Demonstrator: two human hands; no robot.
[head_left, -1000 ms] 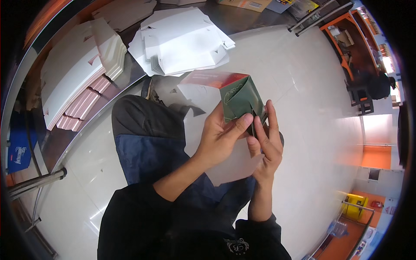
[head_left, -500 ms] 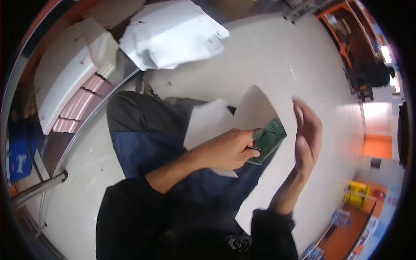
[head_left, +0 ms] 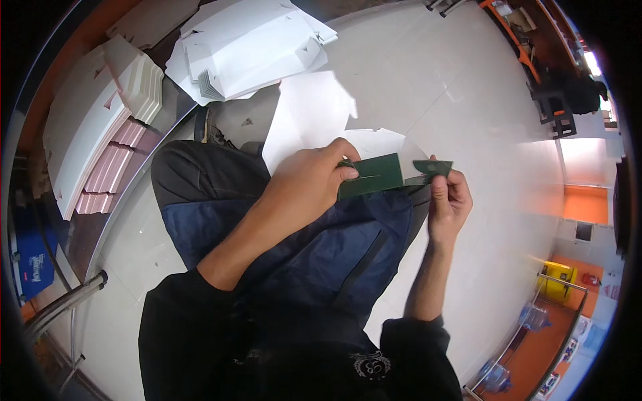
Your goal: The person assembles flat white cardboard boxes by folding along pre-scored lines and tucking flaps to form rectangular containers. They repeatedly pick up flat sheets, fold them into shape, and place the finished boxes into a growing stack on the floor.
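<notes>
A cut and creased card box blank [head_left: 311, 107], white on one side and dark green on the other, lies across my lap. My left hand [head_left: 311, 175] is closed on its green panel [head_left: 381, 174], thumb on top near a slit. At the panel's right end, my right hand [head_left: 449, 208] pinches a small green flap [head_left: 433, 166] between thumb and fingers. A white panel of the blank stands up beyond my left hand, and another shows past the green panel. The fingers under the card are partly hidden.
Beyond my knees lies a pile of flat white box blanks [head_left: 254, 50]. To the left, a stack of white and pink blanks [head_left: 90, 127] rests on a dark surface with a metal edge. A metal tube leg [head_left: 73, 301] stands lower left. Pale tiled floor [head_left: 495, 220] extends right.
My right hand has come in from the side and taken hold of the green flap. My left hand has moved left and slightly up with the blank, whose white panels have swung up and left.
</notes>
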